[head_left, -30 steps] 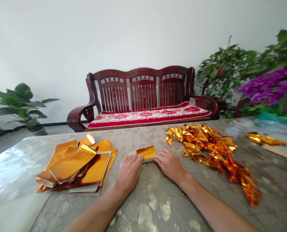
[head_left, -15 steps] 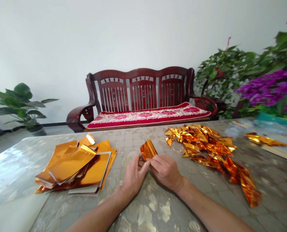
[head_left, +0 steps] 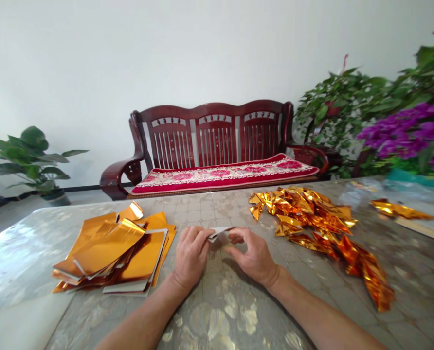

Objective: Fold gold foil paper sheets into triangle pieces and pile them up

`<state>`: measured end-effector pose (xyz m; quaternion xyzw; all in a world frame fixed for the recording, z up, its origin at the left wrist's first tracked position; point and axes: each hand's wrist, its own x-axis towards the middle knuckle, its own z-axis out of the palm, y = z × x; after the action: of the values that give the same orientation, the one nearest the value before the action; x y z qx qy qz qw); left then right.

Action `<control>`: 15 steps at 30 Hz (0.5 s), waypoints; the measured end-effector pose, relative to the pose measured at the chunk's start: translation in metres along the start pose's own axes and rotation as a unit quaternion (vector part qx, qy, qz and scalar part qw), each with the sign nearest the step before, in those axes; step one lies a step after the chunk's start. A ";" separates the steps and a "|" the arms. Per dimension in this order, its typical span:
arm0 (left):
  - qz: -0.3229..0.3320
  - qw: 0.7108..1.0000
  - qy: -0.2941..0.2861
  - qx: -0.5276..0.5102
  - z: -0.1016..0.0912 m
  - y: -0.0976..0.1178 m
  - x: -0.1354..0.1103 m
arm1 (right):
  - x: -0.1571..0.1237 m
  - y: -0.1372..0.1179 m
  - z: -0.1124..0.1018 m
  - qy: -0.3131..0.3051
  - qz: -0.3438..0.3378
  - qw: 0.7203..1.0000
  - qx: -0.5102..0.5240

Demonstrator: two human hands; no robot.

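Observation:
My left hand (head_left: 191,255) and my right hand (head_left: 254,257) meet at the middle of the table, pinching a small folded piece of foil (head_left: 220,234) between their fingers. Its silvery back faces up, and the gold side is mostly hidden. To the left of my left hand lies a loose stack of gold foil sheets (head_left: 112,250). A crumpled heap of gold foil strips (head_left: 304,217) spreads beyond and to the right of my right hand, touching neither hand.
The mottled glossy table top (head_left: 217,311) runs under everything. A gold foil strip (head_left: 401,210) lies on a pale board (head_left: 421,229) at the far right. Beyond the table stand a dark wooden bench (head_left: 217,133) with a red cushion and potted plants.
The foil piece has turned from gold side showing to silvery side showing and sits lower and flatter between my fingers. My left hand has shifted slightly left. The stack and heap stay put.

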<state>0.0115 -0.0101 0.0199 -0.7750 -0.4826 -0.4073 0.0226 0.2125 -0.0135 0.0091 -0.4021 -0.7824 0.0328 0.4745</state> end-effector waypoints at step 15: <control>0.065 0.992 -0.056 0.090 0.005 -0.007 0.000 | -0.001 0.017 -0.002 -0.040 -0.069 0.988 -0.129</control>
<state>0.0093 -0.0041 0.0143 -0.8211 -0.4665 -0.3161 0.0912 0.2242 -0.0026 0.0020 -0.4035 -0.8241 -0.0851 0.3884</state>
